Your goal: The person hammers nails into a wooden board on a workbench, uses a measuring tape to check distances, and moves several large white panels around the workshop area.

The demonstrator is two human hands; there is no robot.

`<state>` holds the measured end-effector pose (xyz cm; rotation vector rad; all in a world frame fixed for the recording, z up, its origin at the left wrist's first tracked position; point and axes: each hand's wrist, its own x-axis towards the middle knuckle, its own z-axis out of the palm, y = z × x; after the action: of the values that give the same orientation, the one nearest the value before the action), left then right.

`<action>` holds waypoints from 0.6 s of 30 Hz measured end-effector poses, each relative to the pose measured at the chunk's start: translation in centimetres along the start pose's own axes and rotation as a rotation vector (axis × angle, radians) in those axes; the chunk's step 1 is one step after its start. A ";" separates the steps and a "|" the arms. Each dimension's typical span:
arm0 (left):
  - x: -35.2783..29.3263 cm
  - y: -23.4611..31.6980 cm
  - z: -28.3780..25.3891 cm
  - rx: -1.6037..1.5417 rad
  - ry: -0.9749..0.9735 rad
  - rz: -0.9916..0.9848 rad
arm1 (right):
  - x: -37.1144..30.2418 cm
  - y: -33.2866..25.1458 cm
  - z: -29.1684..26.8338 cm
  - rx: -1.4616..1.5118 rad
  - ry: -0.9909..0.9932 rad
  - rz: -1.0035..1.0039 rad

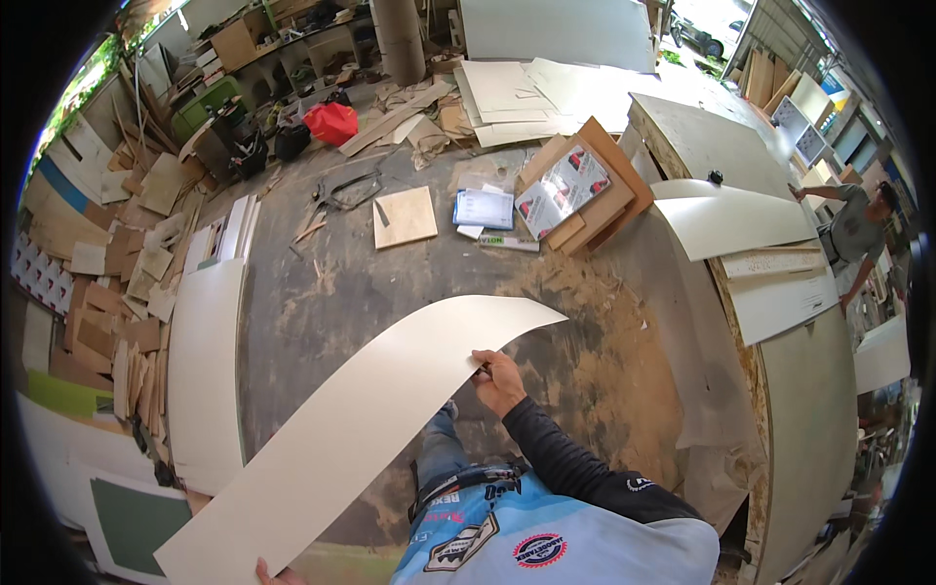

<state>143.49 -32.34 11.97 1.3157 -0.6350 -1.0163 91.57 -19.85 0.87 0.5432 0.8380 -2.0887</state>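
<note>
A long, thin white sheet (361, 409) stretches across in front of me, its far end curving to a point on the right. My right hand (500, 380) is closed on the sheet's near edge, the thumb on top and the other fingers mostly hidden beneath. At the lower rim of the picture, my left hand (278, 575) is partly cut off. It grips the same edge near the sheet's other end, with its thumb over the top.
Workbenches (799, 390) carry curved white sheets (736, 219) on the right, where another person (858, 229) stands. Stacked boards (585, 195), a clipboard (483, 209) and a square board (405, 217) lie on the floor ahead. White panels (207, 361) and wood offcuts (146, 263) line the left.
</note>
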 end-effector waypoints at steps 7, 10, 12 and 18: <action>11.8 -6.8 22.0 -0.029 -0.173 0.025 | 12.4 -5.1 5.2 0.018 0.045 -0.207; 17.5 -8.9 33.0 -0.039 -0.296 -0.072 | 15.2 -9.1 9.6 0.095 0.172 -0.216; 18.6 -9.7 39.9 0.043 -0.384 -0.053 | 18.7 -10.3 9.1 0.129 0.148 -0.325; 22.9 -12.2 58.7 0.120 -0.620 0.077 | 26.8 -13.8 10.0 0.192 0.139 -0.560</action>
<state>100.50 -79.78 7.40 1.0582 -1.2186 -1.3479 63.85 -34.75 -3.72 0.6109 0.9543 -2.6877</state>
